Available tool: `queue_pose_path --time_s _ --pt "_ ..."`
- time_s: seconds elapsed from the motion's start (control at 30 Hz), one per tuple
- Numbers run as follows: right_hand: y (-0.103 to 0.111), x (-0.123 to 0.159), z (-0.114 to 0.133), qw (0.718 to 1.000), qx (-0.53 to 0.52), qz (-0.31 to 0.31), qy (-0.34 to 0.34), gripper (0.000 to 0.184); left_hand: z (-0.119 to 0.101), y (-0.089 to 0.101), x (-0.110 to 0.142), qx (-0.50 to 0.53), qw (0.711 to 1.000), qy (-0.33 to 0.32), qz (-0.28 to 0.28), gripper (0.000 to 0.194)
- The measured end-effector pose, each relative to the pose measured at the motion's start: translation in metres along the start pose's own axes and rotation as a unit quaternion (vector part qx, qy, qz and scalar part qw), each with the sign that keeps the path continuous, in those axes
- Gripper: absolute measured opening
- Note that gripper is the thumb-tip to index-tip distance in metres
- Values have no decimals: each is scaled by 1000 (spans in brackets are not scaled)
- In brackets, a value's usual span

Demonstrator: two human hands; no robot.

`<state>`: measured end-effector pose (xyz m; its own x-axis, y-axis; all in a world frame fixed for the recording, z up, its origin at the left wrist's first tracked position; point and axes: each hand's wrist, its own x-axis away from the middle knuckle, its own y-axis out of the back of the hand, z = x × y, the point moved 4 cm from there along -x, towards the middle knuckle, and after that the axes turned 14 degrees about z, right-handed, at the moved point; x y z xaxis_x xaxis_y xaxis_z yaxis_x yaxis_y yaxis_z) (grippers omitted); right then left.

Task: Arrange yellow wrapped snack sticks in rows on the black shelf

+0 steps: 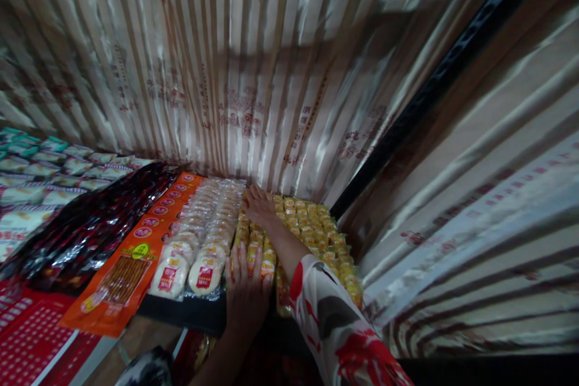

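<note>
Small yellow-wrapped snack packets [312, 223] lie in tight rows on a dark shelf [194, 313]. My left hand [248, 292] rests on the front end of the leftmost yellow rows, fingers stretched out. Farther back, my right hand [261, 206] lies flat across the same rows, close to the wrapped curtain behind. Neither hand is closed around a packet. Directly left of my hands are two rows of clear-wrapped round white cakes [205, 274], the front ones bearing red labels. What lies under my palms is hidden.
Orange snack packs [131, 265] and dark red glossy packs [90, 223] lie farther left, before white packets [27, 217]. A red perforated basket [36, 338] is at lower left. Printed plastic sheeting [226, 72] hangs behind, with a black post [434, 84] at right.
</note>
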<state>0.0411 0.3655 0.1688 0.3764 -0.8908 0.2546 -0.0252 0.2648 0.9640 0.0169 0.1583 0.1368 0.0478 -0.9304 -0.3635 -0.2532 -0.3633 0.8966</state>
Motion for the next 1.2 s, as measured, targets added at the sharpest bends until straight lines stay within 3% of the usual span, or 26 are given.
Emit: queue_pose_path --time_s 0.1,0.27,0.47,0.87,0.93,1.03,1.13,1.2 --pt "-4 -5 2 999 -24 46 -12 61 0 -1 1 1 1000 -3 1 52" --pt "-6 -5 4 997 -41 59 4 62 1 -1 0 -1 1000 -4 16 54" --pt "3 12 -2 1000 -28 -5 8 65 0 -3 0 -2 1000 0 15 53" --pt "-3 25 -5 998 -53 27 0 64 -1 -5 2 -11 1000 -6 9 53" --pt "7 29 -6 998 -64 -3 3 60 -1 -3 2 -5 1000 -5 8 53" --pt "26 50 -9 988 -111 -108 -23 56 -1 -1 3 5 1000 -7 10 52" --pt "29 97 -10 956 -191 -212 -60 56 0 0 3 14 1000 -10 8 53" --pt "16 139 -7 933 -228 -271 -65 54 1 0 4 19 1000 -14 7 54"
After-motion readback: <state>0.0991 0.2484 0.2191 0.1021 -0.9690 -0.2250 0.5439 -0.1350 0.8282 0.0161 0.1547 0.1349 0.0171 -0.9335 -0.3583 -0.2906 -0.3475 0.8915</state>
